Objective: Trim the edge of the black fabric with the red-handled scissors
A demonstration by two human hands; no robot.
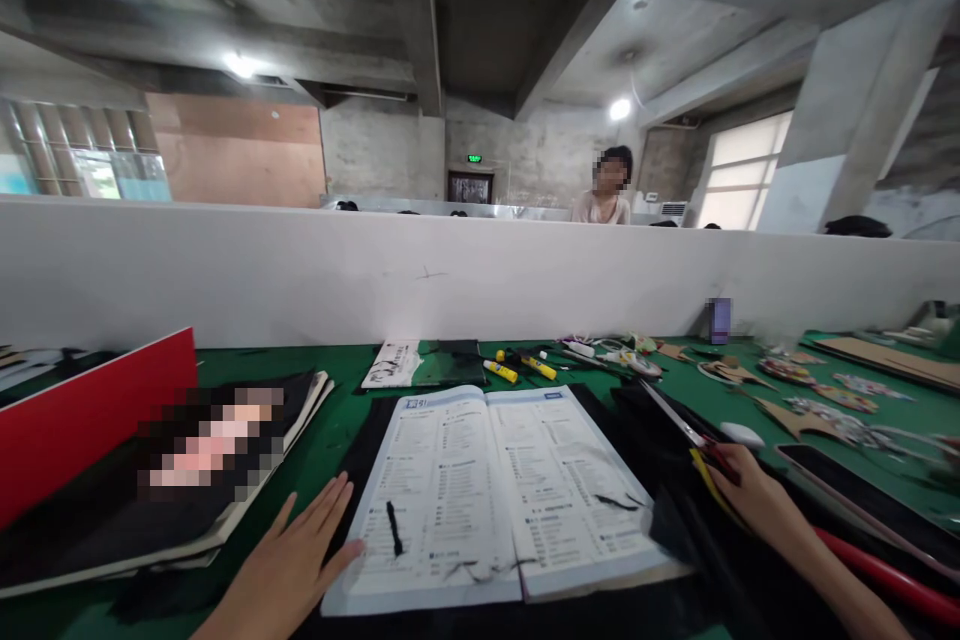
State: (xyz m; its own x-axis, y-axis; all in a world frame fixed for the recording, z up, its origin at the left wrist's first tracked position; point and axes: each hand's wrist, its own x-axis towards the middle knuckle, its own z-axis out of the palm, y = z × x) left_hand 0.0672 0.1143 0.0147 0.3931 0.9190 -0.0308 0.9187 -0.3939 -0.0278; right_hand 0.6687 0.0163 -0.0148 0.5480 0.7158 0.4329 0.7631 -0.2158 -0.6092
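Your right hand (750,495): grip clenched on the handles of the scissors (675,417), blades pointing away over the black sheet (679,530), right of the open book (495,490). Your left hand (289,560): grip released, palm flat, fingertips touching the book's left edge. Beyond the book, yellow markers (501,372) lie on the green table (341,420).

A: What can't you make out from here?
B: Open book (495,500): print too small to read. Magazine (202,445) cover pixelated. Purple item (719,318) by the partition (450,270), same.
A: Hands?
B: Right hand (750,495) covers the handle of the bladed tool (675,415), type unclear. Left hand (289,560) cut off at the wrist by the bottom edge. Person (604,205) behind the partition is hidden below the chest.
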